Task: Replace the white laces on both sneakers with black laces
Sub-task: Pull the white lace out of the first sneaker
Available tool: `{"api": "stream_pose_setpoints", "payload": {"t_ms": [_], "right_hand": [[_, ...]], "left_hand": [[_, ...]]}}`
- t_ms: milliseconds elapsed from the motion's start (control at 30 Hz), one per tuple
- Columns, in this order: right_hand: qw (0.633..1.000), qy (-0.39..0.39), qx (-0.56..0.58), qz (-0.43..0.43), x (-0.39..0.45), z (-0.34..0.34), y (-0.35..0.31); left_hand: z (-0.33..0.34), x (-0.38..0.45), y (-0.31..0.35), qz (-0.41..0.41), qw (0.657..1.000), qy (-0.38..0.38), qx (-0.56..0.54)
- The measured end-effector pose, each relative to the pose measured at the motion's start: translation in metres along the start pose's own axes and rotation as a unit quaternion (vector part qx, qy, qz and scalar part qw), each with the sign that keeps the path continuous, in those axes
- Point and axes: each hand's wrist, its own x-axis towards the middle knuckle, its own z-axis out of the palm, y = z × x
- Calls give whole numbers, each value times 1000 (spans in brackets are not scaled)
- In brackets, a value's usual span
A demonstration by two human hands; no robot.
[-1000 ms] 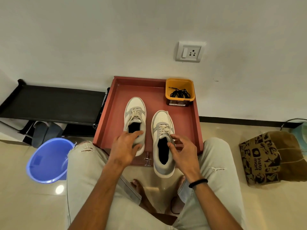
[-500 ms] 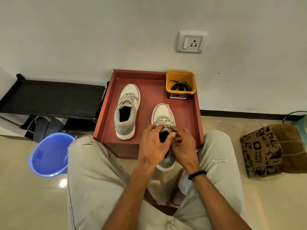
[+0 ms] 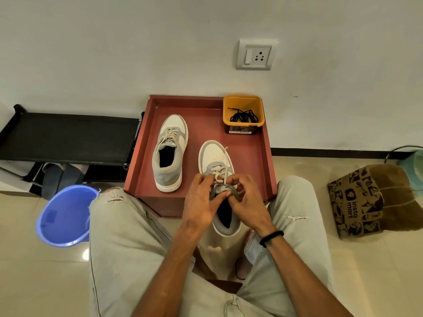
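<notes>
At the near edge of the red tray, overhanging it toward the person, sits the right-hand sneaker, its white lace loosened, one free end trailing up across the toe toward twelve o'clock. Both hands are on its throat: the left hand has thumb and fingers curled round the tongue and upper eyelets from nine o'clock, and the right hand pinches the lace and tongue from three o'clock. The two hands are close together, fingertips nearly meeting over the tongue.

At ten o'clock from this shoe lies the other sneaker, fully on the tray and fully laced in white. At one o'clock, in the tray's far corner, the yellow tub holds the black laces.

The step appears to be unthreading the first shoe. It would go best with one hand steadying the tongue while the other draws the lace out crossing by crossing from the top eyelets, rather than yanking one end. A blue bucket stands on the floor at eight o'clock.
</notes>
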Motion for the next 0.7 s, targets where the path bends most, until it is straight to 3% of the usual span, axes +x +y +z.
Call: {"api": "stream_pose_setpoints", "payload": {"t_ms": [333,467,633,700], "right_hand": [[993,-35,-109,-19,3,8,-1],[993,2,-113,-41,6,7,-1],[986,99,-125,-41,8,-1,-8],[982,101,-145,-59,16,-13,-12]], "left_hand": [[6,-4,-6,-5,998,-56,17],[6,2,-4,-12,999,-47,5],[6,6,5,6,995,1,-104],[-1,7,8,13,993,13,-119]]}}
